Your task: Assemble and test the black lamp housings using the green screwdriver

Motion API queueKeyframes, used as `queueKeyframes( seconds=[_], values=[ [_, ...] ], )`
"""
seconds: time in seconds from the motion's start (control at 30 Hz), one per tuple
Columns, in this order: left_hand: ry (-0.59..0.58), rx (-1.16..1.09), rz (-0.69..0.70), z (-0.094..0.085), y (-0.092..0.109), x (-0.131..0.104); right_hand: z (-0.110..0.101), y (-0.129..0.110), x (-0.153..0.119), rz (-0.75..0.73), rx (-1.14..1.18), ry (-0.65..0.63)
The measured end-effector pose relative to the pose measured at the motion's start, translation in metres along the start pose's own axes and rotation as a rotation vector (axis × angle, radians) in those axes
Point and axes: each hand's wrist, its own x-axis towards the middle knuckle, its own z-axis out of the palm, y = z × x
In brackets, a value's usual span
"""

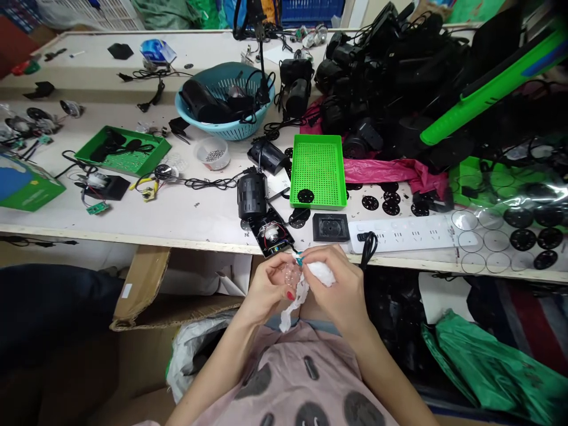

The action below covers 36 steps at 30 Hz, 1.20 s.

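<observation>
In front of my body, at the table's front edge, both hands meet over small items. My left hand [268, 284] is closed on a clear plastic disc [291, 276]. White crumpled tissue [322, 273] is tucked in my right hand [339, 287], and a strip of it hangs down between the hands. My right fingertips also pinch a small teal piece [299, 259] against the disc's edge; what it is I cannot make out. Just beyond my fingers lies an opened black housing [268, 234] with wires and a round part inside, beside a black ribbed cylinder [252, 196].
A white power strip [408, 235] and a black block [331, 227] lie along the front edge. Behind are a green perforated tray [318, 168], a blue basket [226, 127], a tub of screws [213, 155] and piled black devices [399, 65]. An open cardboard box [142, 284] stands below left.
</observation>
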Motion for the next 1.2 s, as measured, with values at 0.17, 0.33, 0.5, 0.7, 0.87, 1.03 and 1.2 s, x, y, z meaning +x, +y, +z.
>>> queueKeyframes(
  seconds=[0.17,0.33,0.5,0.7,0.87,1.03,1.2],
  values=[
    [0.015,-0.044,0.100,-0.005,0.001,0.001,0.002,-0.009,-0.017,0.028,0.042,-0.061],
    [-0.013,-0.066,0.086,-0.004,0.002,0.001,0.006,-0.022,-0.025,0.004,0.108,-0.035],
    [-0.011,-0.053,0.072,-0.003,0.003,-0.001,0.003,-0.008,-0.016,0.065,0.004,0.037],
    [-0.009,-0.037,-0.021,0.008,-0.005,-0.002,0.006,-0.009,-0.001,0.018,0.027,0.037],
    [-0.007,-0.073,-0.027,0.012,-0.008,-0.002,0.005,-0.019,-0.002,0.016,0.118,-0.045],
    [-0.020,-0.161,0.028,0.005,0.001,0.000,-0.019,-0.016,-0.013,0.000,0.115,-0.240],
    [-0.068,-0.249,0.111,0.005,0.018,0.001,-0.073,0.002,0.003,0.000,-0.114,-0.287]
  ],
)
